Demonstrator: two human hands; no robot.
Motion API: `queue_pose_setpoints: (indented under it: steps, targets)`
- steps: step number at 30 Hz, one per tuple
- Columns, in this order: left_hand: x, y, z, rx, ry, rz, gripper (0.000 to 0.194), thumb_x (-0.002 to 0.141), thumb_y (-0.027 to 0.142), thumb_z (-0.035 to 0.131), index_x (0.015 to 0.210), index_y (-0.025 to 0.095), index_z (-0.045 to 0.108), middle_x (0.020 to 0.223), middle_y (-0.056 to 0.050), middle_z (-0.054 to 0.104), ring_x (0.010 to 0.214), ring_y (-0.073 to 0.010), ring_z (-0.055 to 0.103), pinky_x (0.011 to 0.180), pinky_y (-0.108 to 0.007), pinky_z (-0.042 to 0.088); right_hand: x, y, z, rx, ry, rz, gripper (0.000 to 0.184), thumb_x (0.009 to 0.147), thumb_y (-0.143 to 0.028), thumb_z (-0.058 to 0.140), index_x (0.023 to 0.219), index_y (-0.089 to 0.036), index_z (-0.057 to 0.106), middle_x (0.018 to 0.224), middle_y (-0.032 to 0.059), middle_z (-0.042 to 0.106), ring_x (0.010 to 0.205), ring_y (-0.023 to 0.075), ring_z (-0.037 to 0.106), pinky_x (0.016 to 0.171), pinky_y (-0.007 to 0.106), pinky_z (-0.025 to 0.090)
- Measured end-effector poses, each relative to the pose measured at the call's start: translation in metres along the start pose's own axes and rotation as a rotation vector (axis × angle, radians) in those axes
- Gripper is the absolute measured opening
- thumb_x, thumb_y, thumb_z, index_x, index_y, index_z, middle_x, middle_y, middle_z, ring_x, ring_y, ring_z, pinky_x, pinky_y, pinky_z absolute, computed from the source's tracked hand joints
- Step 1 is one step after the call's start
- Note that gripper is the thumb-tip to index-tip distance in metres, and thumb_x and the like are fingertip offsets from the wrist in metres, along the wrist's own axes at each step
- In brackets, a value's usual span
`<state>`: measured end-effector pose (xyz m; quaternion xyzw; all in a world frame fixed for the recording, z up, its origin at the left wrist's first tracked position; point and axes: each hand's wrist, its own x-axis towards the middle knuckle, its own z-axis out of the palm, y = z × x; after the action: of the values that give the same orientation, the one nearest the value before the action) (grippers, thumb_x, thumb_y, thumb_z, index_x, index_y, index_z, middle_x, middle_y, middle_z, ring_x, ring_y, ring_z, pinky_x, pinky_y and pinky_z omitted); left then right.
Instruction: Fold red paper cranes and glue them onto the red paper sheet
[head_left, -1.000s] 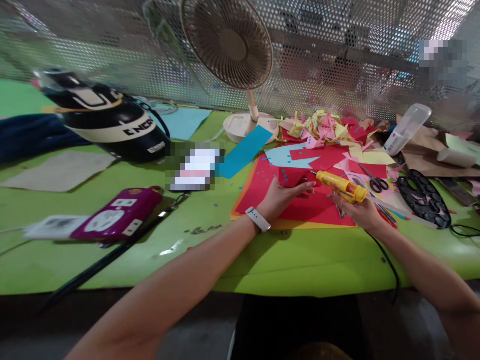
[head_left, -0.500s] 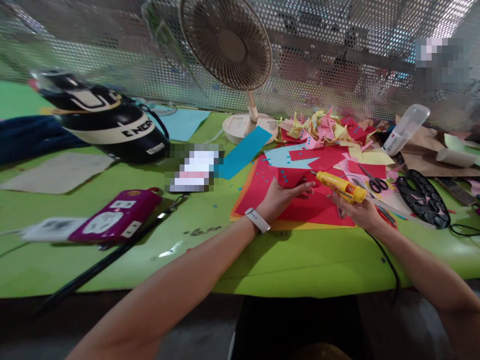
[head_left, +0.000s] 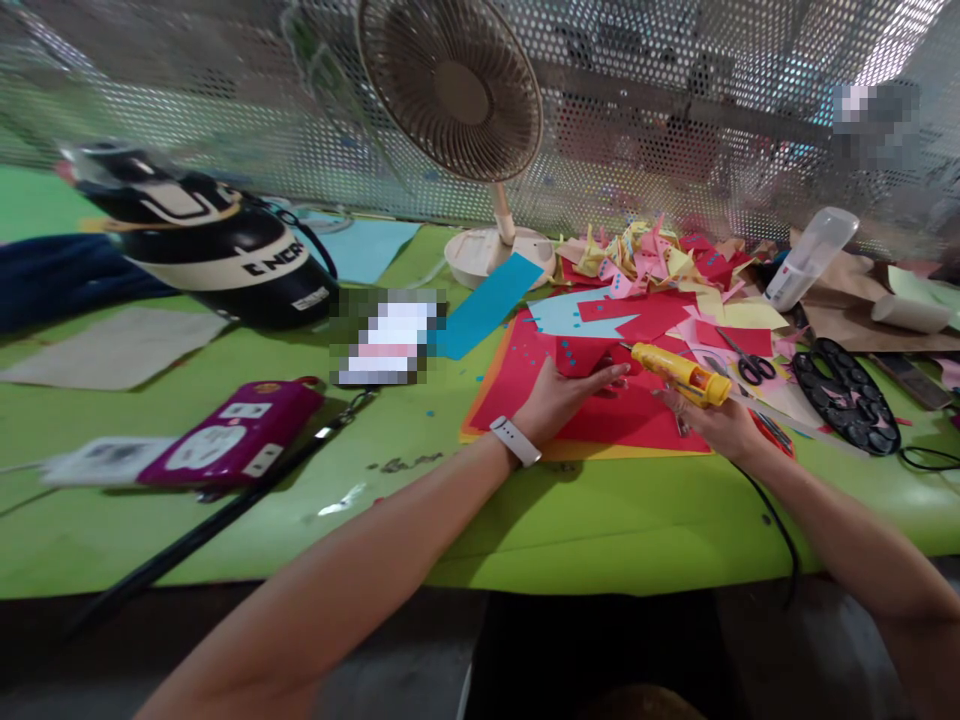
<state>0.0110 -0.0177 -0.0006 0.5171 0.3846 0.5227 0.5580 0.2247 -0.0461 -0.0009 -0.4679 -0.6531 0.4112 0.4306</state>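
Glue gun, gripped in the curled right hand, points toward the table's left edge, nozzle right by the red paper pinched in the left hand.

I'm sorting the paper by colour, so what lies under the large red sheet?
Under the red sheet, orange-yellow paper shows along its left and lower edges, with the green tabletop below. Anything else beneath its middle is covered and can't be seen.
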Motion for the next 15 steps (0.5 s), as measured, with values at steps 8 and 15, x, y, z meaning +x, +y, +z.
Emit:
queue_pose_setpoints:
  steps: [8, 15]
  targets:
    - [-0.0005, -0.0004, 0.0004, -0.003, 0.002, 0.0, 0.044, 0.061, 0.045, 0.089, 0.083, 0.013, 0.069, 0.077, -0.006, 0.073, 0.067, -0.0202, 0.071, 0.061, -0.033, 0.062, 0.0001, -0.0034, -0.0004, -0.03, -0.007, -0.006, 0.036, 0.075, -0.058, 0.072, 0.089, -0.025, 0.066, 0.063, 0.002, 0.062, 0.065, 0.0231, 0.066, 0.051, 0.032, 0.057]
    - [-0.0007, 0.0009, 0.0007, 0.008, -0.003, -0.008, 0.044, 0.061, 0.047, 0.089, 0.082, 0.013, 0.069, 0.076, -0.006, 0.073, 0.068, -0.0198, 0.071, 0.062, -0.033, 0.062, 0.0004, 0.0029, -0.0009, -0.04, -0.005, -0.017, 0.037, 0.076, -0.058, 0.07, 0.091, -0.025, 0.066, 0.067, 0.0024, 0.062, 0.058, 0.0201, 0.061, 0.046, 0.031, 0.052]
